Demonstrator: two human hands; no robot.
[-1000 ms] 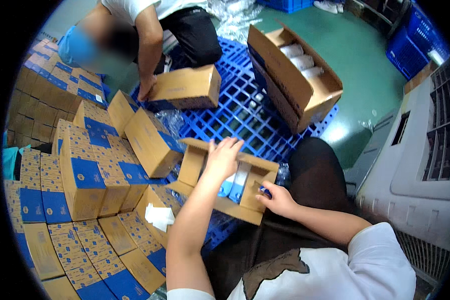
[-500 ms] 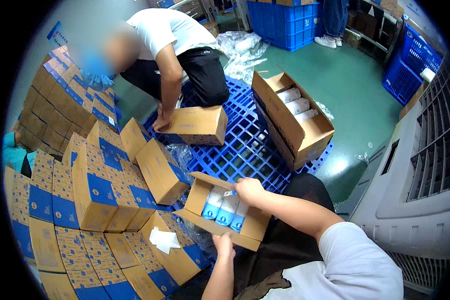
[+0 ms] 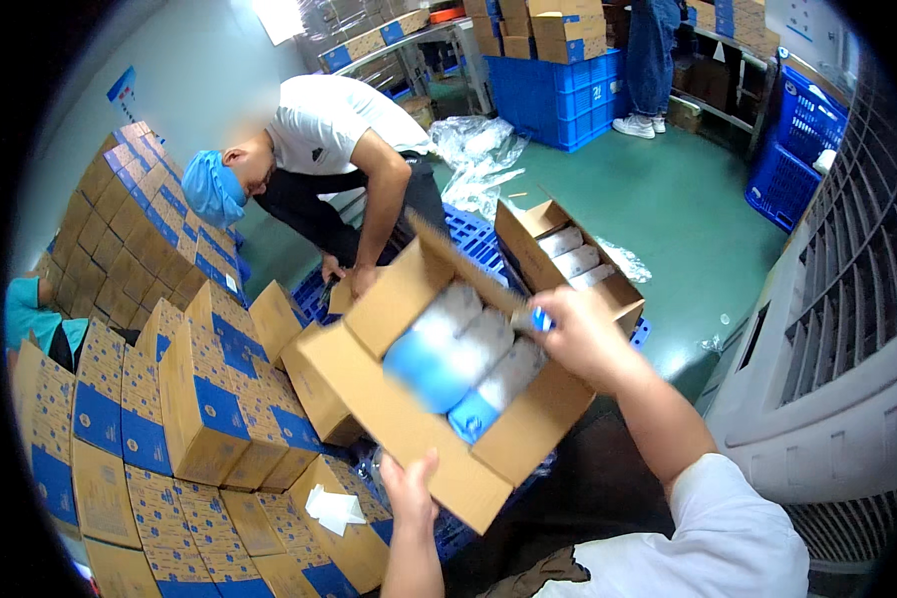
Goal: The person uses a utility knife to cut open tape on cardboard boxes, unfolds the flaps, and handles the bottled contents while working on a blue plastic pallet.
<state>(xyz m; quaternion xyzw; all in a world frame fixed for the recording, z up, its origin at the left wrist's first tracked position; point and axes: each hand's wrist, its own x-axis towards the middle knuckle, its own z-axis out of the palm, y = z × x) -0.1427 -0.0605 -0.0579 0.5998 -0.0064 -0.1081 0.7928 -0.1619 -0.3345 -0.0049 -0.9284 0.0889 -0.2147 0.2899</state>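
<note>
An open cardboard carton (image 3: 448, 458) is tilted in front of me, its flaps spread. Inside, several white-and-blue packs (image 3: 473, 344) lie side by side, blurred by motion. My left hand (image 3: 412, 488) grips the near flap, thumb on top and fingers partly hidden underneath. At the carton's far right edge my right hand (image 3: 583, 334) is closed, and a small blue-and-silver item (image 3: 540, 319) sticks out from its fingers; its kind is unclear. The same hand appears to hold the carton's edge too.
A co-worker (image 3: 339, 135) crouches ahead, hands low over a box mostly hidden by my carton. Another open carton (image 3: 568, 259) with packs stands on the blue pallet (image 3: 473, 234). Stacked boxes (image 3: 204, 399) fill the left; a large grey machine (image 3: 817, 379) stands right.
The carton has come up closer to me and tilted, with both hands still on it. My view has shifted. The co-worker's box is now largely hidden behind my carton.
</note>
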